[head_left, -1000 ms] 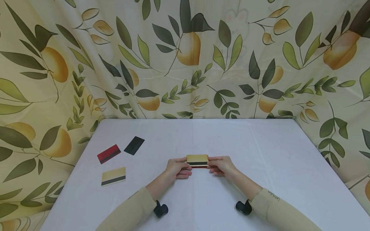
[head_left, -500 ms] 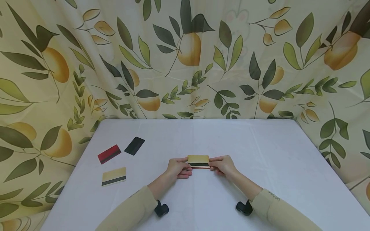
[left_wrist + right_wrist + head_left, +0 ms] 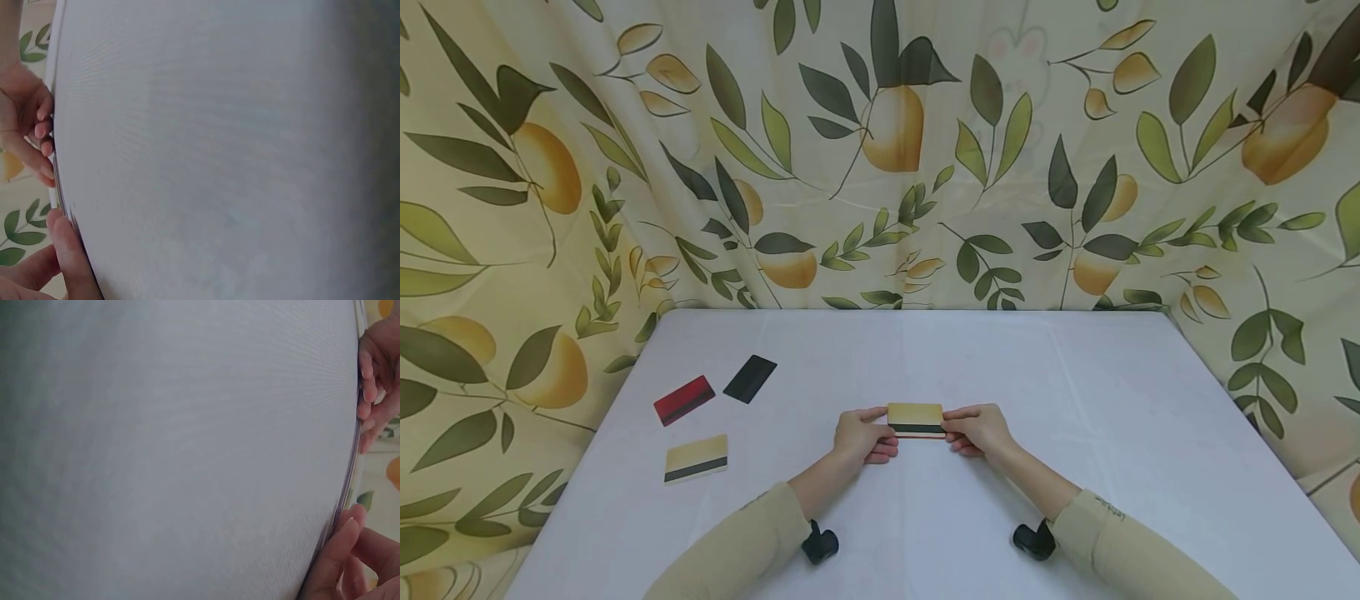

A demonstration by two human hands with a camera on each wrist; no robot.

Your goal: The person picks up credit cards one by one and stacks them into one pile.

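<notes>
A small stack of cards lies at the middle of the table, with a gold card [image 3: 915,414] with a dark stripe on top. A thin reddish edge shows under its near side. My left hand [image 3: 862,437] pinches the stack's left end between thumb and fingers. At the opposite end, my right hand [image 3: 979,430] grips it the same way. Both wrist views show the stack only edge-on, low to the table, so the number of cards cannot be told.
Left on the white table [image 3: 1075,375] lie a red card [image 3: 684,401], a black card [image 3: 750,379] and another gold card [image 3: 696,459], apart from each other. A patterned curtain [image 3: 820,167] hangs behind the table's far edge.
The red edge below the top gold card has narrowed, so the stack's cards line up more closely. Both hands have stayed at its ends, and the loose cards have not moved.
</notes>
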